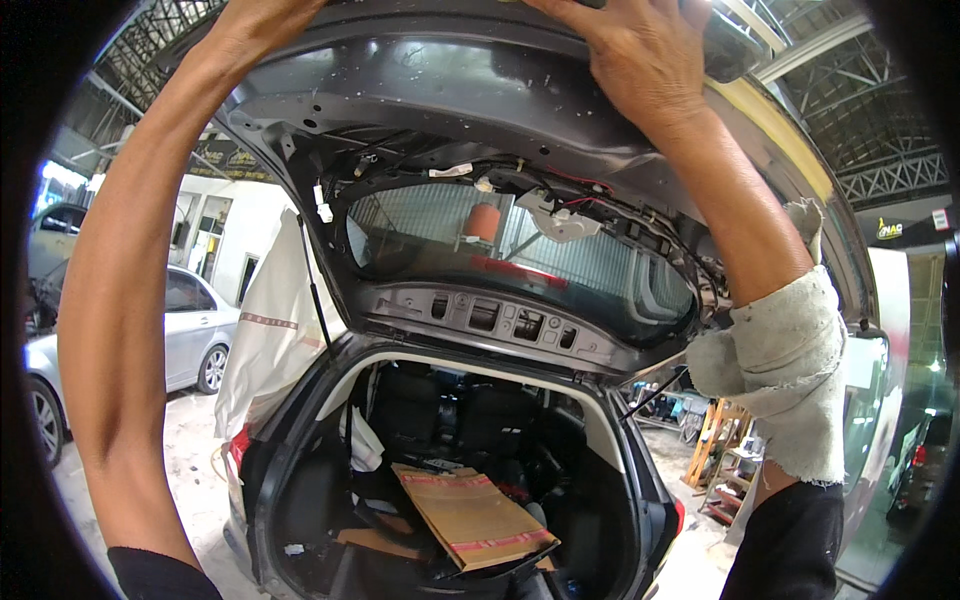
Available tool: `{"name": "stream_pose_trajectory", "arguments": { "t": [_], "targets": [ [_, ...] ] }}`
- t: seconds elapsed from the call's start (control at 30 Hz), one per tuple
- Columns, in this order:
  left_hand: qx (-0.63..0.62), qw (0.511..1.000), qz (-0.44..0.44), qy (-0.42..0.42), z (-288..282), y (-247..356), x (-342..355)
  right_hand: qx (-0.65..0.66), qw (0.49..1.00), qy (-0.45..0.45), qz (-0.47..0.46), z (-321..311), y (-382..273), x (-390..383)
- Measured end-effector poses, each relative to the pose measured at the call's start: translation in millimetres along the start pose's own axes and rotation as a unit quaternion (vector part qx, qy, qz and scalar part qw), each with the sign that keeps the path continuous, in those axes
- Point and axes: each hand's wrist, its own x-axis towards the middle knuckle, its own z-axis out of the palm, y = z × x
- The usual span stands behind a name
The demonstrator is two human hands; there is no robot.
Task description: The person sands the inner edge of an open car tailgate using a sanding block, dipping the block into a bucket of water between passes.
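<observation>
My left hand (262, 22) is raised at the top left against the dark grey raised tailgate (420, 85), its fingers cut off by the upper edge. My right hand (648, 55) grips the tailgate's edge at the top right, fingertips partly out of view. A ragged pale grey cloth (775, 370) hangs round my right forearm. The tailgate's underside shows exposed wiring, a white mechanism housing (560, 220) and a rear window (400, 230). Below it, the open boot holds loose cardboard (475, 515).
Gas struts (315, 300) flank the opening. A white sheet (260, 330) hangs at the left, beside a silver car (185, 345). At the right are wooden frames and a cart (715, 470) and a glass-panelled structure (915, 420). Metal roof trusses (880, 180) are overhead.
</observation>
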Motion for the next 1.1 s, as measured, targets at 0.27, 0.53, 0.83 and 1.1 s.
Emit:
{"name": "stream_pose_trajectory", "arguments": {
  "t": [0.27, 0.53, 0.83, 1.1],
  "targets": [
    [0.018, 1.0, 0.011, -0.019, -1, -23, 10, -0.138, 0.989, -0.043, -0.011, -39, 70, -100],
    [-0.012, 0.999, -0.002, -0.034, 11, -23, 5, -0.085, 0.993, -0.081, 0.003, 23, -17, 4],
    [0.028, 0.999, 0.022, -0.007, 15, -16, 10, -0.061, 0.995, -0.077, 0.016, -4, 15, -34],
    [0.012, 0.999, 0.049, 0.009, -2, 6, 1, -0.041, 0.997, -0.068, 0.006, -6, 31, -43]
  ]
}}
